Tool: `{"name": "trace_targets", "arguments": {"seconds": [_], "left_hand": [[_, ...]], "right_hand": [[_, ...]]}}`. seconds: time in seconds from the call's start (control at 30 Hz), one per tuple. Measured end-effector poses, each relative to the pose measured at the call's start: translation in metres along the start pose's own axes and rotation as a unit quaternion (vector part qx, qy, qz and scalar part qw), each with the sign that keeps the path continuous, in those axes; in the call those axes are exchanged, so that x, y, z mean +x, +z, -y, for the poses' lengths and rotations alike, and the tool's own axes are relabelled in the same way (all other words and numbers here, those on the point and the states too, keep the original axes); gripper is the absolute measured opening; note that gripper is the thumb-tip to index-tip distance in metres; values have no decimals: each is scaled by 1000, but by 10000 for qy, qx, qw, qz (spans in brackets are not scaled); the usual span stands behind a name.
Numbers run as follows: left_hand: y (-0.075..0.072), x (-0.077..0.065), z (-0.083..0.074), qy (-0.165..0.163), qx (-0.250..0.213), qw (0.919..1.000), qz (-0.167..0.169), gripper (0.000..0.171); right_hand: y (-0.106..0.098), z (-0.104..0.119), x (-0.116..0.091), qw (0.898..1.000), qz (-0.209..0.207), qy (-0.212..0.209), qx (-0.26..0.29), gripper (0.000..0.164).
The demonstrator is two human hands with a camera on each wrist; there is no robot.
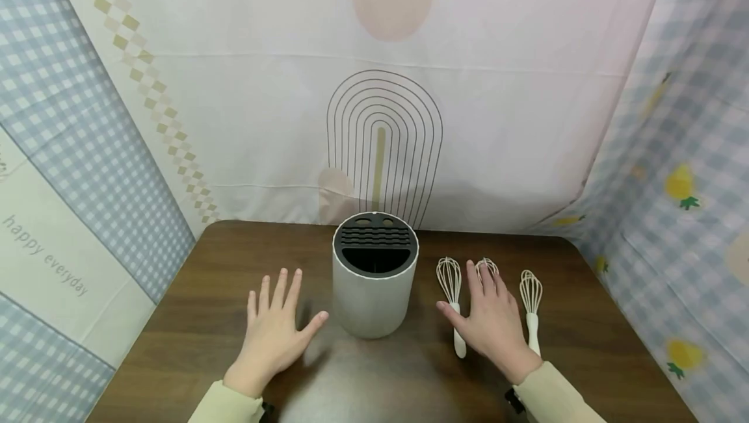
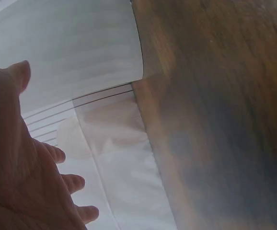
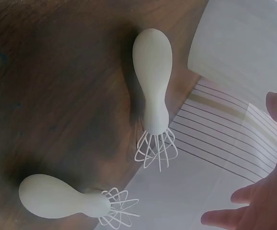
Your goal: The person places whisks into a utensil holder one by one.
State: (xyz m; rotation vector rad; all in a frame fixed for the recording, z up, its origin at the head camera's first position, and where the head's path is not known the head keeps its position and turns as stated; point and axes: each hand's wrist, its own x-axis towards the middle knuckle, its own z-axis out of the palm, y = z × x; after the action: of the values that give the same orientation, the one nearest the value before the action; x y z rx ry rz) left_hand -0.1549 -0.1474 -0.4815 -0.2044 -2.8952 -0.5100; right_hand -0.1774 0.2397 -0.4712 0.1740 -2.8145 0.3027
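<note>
A white cylindrical utensil holder with a black slotted top stands upright at the table's middle. To its left, my left hand is spread, fingers straight, holding nothing; the holder's pale wall shows beyond the thumb in the left wrist view. My right hand is stretched out over three white whisks, fingers extended and gripping none. The left whisk lies partly beside the thumb. Mostly hidden under the fingers is the middle whisk. Right of the hand lies the third whisk. Two whisk handles appear in the right wrist view.
The brown wooden table has rounded back corners. A white patterned cloth hangs directly behind it. Blue checked cloths hang at both sides.
</note>
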Motion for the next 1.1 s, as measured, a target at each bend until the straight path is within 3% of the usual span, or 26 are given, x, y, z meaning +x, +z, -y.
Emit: {"name": "trace_targets", "arguments": {"seconds": [0.27,0.5,0.67,0.83,1.1], "left_hand": [[-8,5,-5,-23,-932,9955,140,89],[-14,14,-17,312,-1655,9856,-167,84],[-18,22,-29,644,-2226,9719,-414,80],[-23,30,-41,863,-2698,9577,-502,78],[-27,42,-53,977,-2983,9477,-579,77]], "right_hand": [[-3,2,1,9994,170,131,262,106],[-8,4,3,9917,455,531,1074,107],[-8,1,5,9793,610,889,1711,103],[-7,-1,6,9606,854,1286,2310,99],[-6,0,7,9382,1258,1641,2774,99]]}}
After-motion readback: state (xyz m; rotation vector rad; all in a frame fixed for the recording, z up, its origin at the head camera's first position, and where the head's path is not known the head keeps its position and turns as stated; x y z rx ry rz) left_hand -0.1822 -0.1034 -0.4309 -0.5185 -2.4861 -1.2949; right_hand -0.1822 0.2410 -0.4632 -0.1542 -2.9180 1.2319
